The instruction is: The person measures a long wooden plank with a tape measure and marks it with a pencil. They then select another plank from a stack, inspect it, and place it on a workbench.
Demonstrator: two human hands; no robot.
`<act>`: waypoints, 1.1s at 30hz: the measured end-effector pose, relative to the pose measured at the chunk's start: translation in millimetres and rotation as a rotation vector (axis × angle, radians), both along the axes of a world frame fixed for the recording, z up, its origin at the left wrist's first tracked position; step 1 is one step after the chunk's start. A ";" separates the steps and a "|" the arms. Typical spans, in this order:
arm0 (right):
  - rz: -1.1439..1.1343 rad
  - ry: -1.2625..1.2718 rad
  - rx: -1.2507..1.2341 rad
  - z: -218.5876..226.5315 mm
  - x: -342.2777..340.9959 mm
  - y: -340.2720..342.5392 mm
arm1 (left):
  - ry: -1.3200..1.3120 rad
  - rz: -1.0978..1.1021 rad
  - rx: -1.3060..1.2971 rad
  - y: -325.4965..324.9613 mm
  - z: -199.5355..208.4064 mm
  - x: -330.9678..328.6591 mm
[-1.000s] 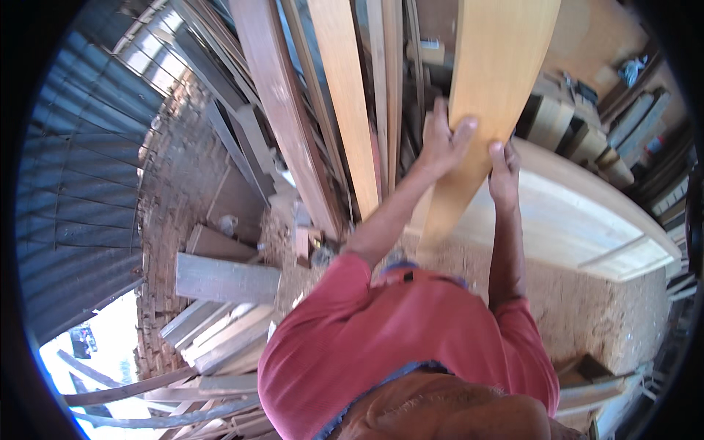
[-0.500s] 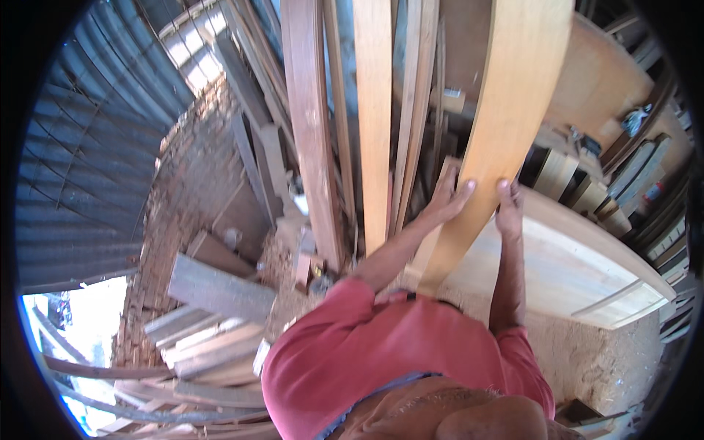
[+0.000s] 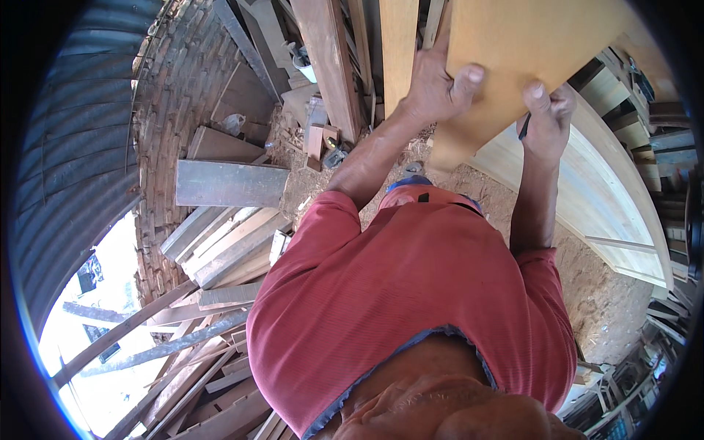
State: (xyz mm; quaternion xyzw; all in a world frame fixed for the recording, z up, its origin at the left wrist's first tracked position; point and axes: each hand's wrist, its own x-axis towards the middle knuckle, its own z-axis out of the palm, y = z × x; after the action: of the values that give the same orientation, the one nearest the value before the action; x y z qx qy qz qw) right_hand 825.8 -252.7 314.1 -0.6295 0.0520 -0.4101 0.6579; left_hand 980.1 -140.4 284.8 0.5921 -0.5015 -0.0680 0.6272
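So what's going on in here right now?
A person in a red shirt grips a wide, pale wooden board with both hands: the left hand on its left edge, the right hand just beside it. More planks lean upright nearby, and others lie stacked by a brick wall on a sawdust-strewn floor.

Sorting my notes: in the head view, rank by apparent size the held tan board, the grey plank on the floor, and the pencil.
1. Tan board, though nearness inflates it.
2. Grey plank.
3. Pencil, mostly hidden by the right hand.

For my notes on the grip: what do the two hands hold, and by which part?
Both hands grip a wide light wooden board: the left hand on its left edge, the right hand on its lower right edge.
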 end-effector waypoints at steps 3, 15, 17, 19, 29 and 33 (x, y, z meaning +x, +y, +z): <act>0.062 -0.084 0.054 14.9 24.6 3.1 | -0.058 0.065 -0.076 5.1 12.2 20.0; 0.049 0.057 0.099 -15.1 107.4 3.0 | -0.090 0.232 -0.095 -0.1 -28.5 85.9; -0.011 0.079 0.020 -26.9 122.6 -10.7 | 0.014 0.191 -0.099 -16.9 -46.1 100.6; -0.104 0.187 -0.106 -34.8 132.9 -30.3 | 0.097 0.193 0.011 -36.5 -65.7 120.5; -0.328 0.349 -0.192 -52.1 55.4 -44.4 | 0.324 0.114 0.197 -137.1 -76.9 189.5; -0.328 0.333 -0.051 -65.0 26.2 -41.4 | 0.289 0.190 0.340 -167.7 -74.9 205.5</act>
State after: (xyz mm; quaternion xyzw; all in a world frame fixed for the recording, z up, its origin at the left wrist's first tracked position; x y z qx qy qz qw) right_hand 852.0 -294.1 249.1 -0.6880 0.2512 -0.4032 0.5487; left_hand 1185.6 -308.0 209.9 0.7178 -0.3298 -0.1766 0.5872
